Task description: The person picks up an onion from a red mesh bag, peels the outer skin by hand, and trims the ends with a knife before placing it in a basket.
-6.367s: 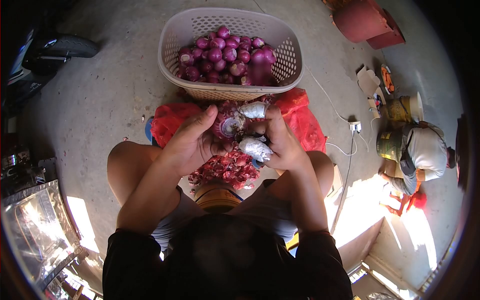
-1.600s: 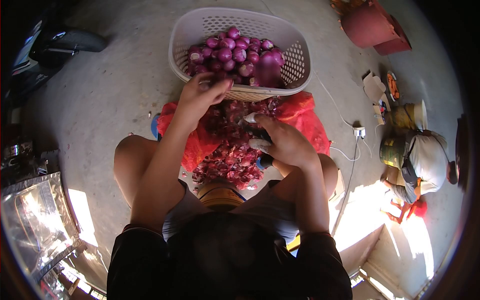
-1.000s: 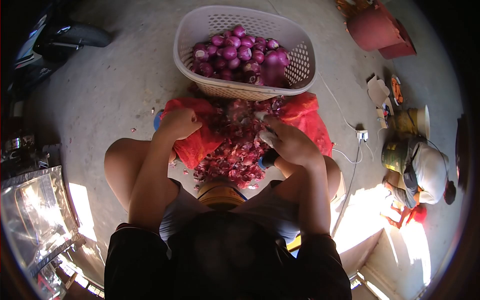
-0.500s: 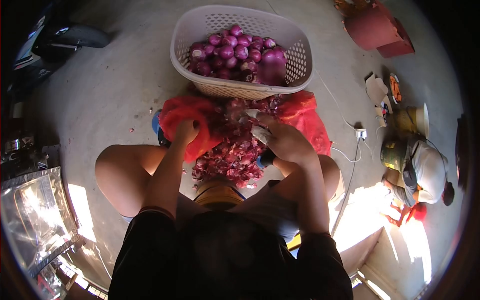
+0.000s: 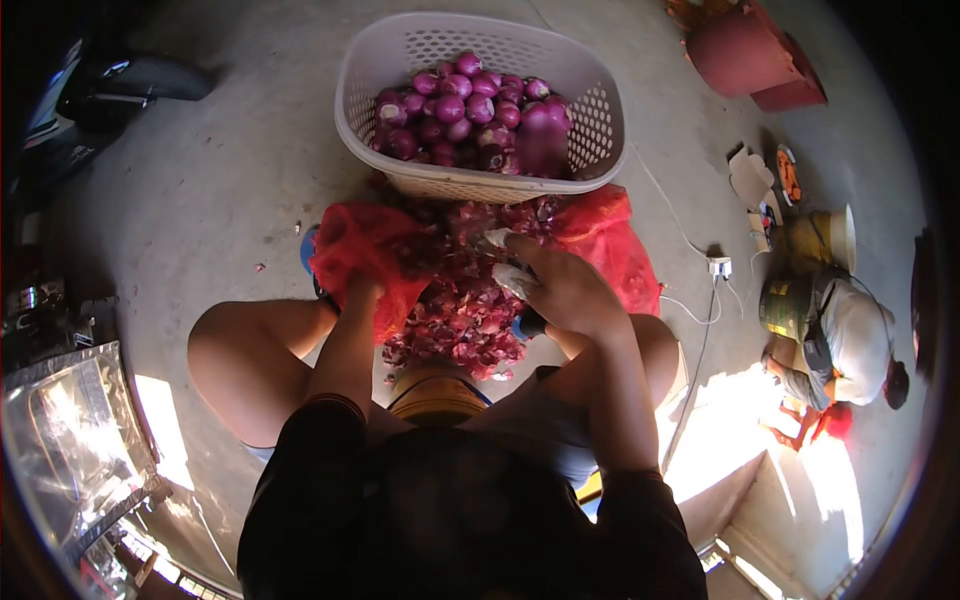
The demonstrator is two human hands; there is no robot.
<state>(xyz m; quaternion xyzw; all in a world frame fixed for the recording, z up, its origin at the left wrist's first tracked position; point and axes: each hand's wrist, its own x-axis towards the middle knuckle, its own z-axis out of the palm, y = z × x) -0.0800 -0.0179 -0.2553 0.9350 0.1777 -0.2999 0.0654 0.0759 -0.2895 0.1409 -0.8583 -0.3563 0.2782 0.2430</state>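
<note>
My left hand (image 5: 362, 290) reaches into a red mesh bag (image 5: 360, 235); its fingers are hidden by the netting. Above a heap of dry red onion skins (image 5: 460, 325), my right hand (image 5: 565, 285) hovers with its thumb and forefinger apart. Both of those fingertips have whitish wrapping, and I see nothing between them. Another part of red mesh (image 5: 605, 240) lies beyond the right hand. Just ahead stands a pale plastic basket (image 5: 360, 150) holding many purple-red onions (image 5: 480, 108).
A yellow stool or tub (image 5: 435, 398) sits between my legs. To the right, a power socket (image 5: 719, 266) with cables lies on the floor, and another person (image 5: 855, 335) bends beside buckets (image 5: 825, 240). A motorcycle wheel (image 5: 155, 75) is at upper left.
My left hand has gone deeper into the mesh bag, which now covers its fingers. The right hand has shifted slightly left, its thumb and forefinger wider apart.
</note>
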